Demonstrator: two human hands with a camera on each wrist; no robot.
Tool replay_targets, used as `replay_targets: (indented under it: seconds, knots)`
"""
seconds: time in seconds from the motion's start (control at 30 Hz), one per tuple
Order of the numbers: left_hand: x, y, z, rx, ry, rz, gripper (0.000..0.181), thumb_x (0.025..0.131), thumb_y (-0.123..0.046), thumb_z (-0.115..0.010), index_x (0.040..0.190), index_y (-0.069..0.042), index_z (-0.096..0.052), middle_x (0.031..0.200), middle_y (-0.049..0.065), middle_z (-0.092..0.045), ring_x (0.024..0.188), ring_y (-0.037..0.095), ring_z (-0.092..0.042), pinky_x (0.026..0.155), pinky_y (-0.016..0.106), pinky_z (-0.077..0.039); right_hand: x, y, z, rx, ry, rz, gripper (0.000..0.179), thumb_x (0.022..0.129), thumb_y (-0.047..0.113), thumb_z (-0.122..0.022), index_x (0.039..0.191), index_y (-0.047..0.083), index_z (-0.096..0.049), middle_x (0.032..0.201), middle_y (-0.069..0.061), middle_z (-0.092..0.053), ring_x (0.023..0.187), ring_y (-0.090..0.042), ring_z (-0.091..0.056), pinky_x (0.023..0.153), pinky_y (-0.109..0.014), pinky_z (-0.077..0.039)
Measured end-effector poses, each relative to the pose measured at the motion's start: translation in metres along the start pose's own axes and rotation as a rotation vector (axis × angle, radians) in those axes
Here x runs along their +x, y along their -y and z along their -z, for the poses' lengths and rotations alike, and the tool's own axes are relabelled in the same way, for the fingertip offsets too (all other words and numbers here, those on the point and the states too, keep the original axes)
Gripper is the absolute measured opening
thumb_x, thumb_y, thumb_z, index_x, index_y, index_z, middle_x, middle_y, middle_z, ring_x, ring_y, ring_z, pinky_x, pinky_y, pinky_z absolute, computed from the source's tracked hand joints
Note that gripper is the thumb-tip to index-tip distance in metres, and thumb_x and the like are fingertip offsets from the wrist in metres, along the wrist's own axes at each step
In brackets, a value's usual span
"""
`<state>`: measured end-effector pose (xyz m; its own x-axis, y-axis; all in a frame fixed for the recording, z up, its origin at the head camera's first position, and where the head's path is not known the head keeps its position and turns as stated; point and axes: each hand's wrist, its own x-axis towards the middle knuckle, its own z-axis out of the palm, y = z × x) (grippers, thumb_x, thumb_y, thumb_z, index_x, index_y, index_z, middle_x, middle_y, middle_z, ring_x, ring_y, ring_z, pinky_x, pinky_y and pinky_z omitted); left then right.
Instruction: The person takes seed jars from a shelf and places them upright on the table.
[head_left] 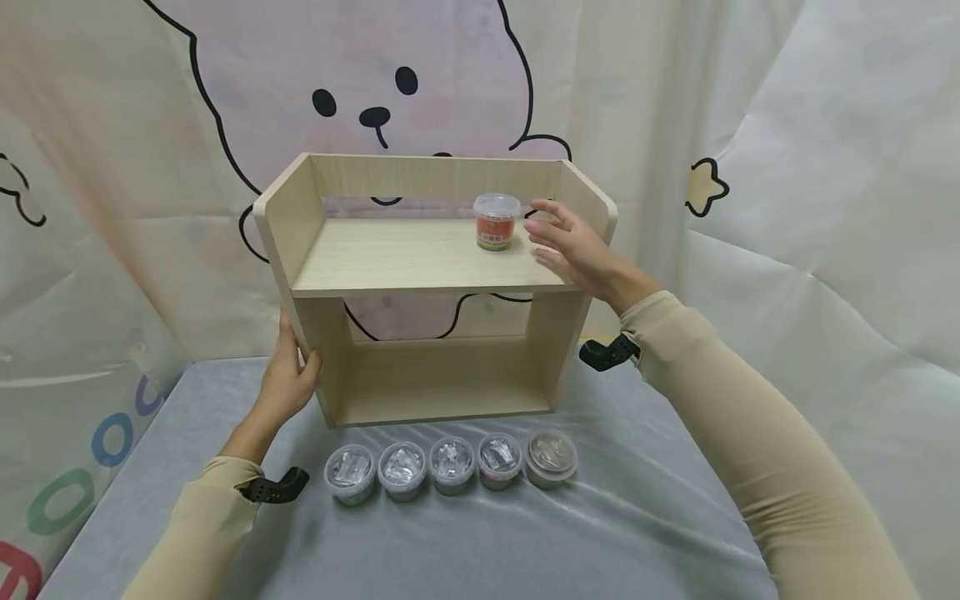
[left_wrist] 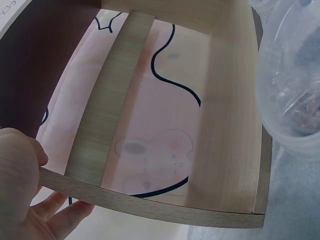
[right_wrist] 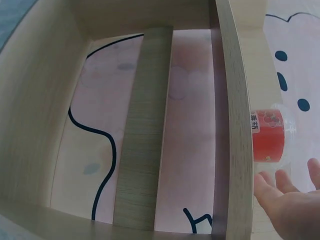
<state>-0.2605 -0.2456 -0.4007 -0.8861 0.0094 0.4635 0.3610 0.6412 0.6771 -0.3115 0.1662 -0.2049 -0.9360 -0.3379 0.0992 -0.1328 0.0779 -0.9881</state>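
A two-tier wooden shelf (head_left: 420,379) stands on the cloth. My left hand (head_left: 288,375) grips its left side panel, thumb on the inner side of the edge and fingers outside, as the left wrist view also shows. On the upper board sits a small clear-lidded tub (head_left: 495,223) with a red label, right of the middle. Just to the right of that tub is my right hand (head_left: 573,250), fingers loosely extended and holding nothing. In the right wrist view the fingertips are close beside the red-labelled tub (right_wrist: 269,135), partly hidden behind the board edge.
Several lidded tubs stand in a row in front of the shelf, from the leftmost tub (head_left: 350,473) to the rightmost tub (head_left: 551,457). A grey-blue cloth (head_left: 450,550) covers the table. Behind the shelf hangs a curtain (head_left: 630,108) printed with a cartoon bear.
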Motion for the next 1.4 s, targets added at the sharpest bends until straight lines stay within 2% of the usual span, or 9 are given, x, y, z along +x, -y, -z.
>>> replay_targets:
  seconds: [0.17,0.4,0.67,0.93,1.13,1.4]
  knots:
    - [0.001,0.0,0.001,0.005,-0.006,0.006,0.089,0.098,-0.001,-0.046,0.162,-0.02,0.013,0.161,0.033,-0.022,0.139,0.059,-0.036,0.088,0.075,-0.048,0.014,0.001,-0.002,-0.004,-0.023,-0.038,0.071,0.103,0.024,-0.056,0.162,0.018,-0.017,0.166,-0.018,-0.012,0.157,-0.036,-0.018,0.128,-0.045,-0.022]
    - [0.0,-0.001,0.001,0.011,0.008,0.026,0.09,0.099,-0.004,-0.046,0.162,-0.024,0.015,0.163,0.031,-0.02,0.139,0.059,-0.037,0.089,0.074,-0.048,0.03,0.003,-0.007,-0.003,-0.047,-0.066,0.075,0.102,0.022,-0.057,0.163,0.019,-0.013,0.169,-0.014,-0.007,0.158,-0.035,-0.013,0.13,-0.043,-0.016]
    - [0.0,-0.001,0.001,0.006,-0.003,0.01,0.09,0.098,0.0,-0.047,0.162,-0.021,0.012,0.163,0.031,-0.02,0.14,0.058,-0.035,0.089,0.074,-0.048,0.043,0.005,-0.014,0.024,-0.082,-0.113,0.077,0.102,0.023,-0.06,0.163,0.024,-0.013,0.171,-0.007,-0.001,0.159,-0.029,-0.01,0.13,-0.039,-0.013]
    - [0.0,-0.001,0.0,-0.009,0.004,0.014,0.09,0.099,-0.001,-0.046,0.162,-0.024,0.013,0.162,0.031,-0.02,0.138,0.059,-0.038,0.087,0.073,-0.05,0.053,0.003,-0.019,0.069,-0.123,-0.145,0.082,0.099,0.012,-0.064,0.163,0.029,-0.016,0.167,-0.013,-0.014,0.155,-0.021,-0.024,0.128,-0.033,-0.021]
    - [0.001,0.001,-0.001,-0.007,0.001,0.001,0.092,0.098,0.001,-0.048,0.162,-0.025,0.012,0.161,0.032,-0.022,0.138,0.059,-0.038,0.085,0.073,-0.051,0.058,0.001,-0.025,0.099,-0.109,-0.139,0.085,0.098,0.007,-0.062,0.164,0.026,-0.012,0.168,-0.015,-0.012,0.156,-0.023,-0.025,0.126,-0.032,-0.026]
    - [0.0,0.0,0.0,-0.017,0.003,-0.001,0.093,0.097,0.002,-0.048,0.162,-0.025,0.013,0.162,0.032,-0.02,0.14,0.059,-0.035,0.086,0.074,-0.049,0.062,0.001,-0.029,0.041,-0.144,-0.141,0.085,0.098,0.008,-0.064,0.164,0.021,-0.012,0.168,-0.015,-0.016,0.155,-0.023,-0.027,0.125,-0.033,-0.029]
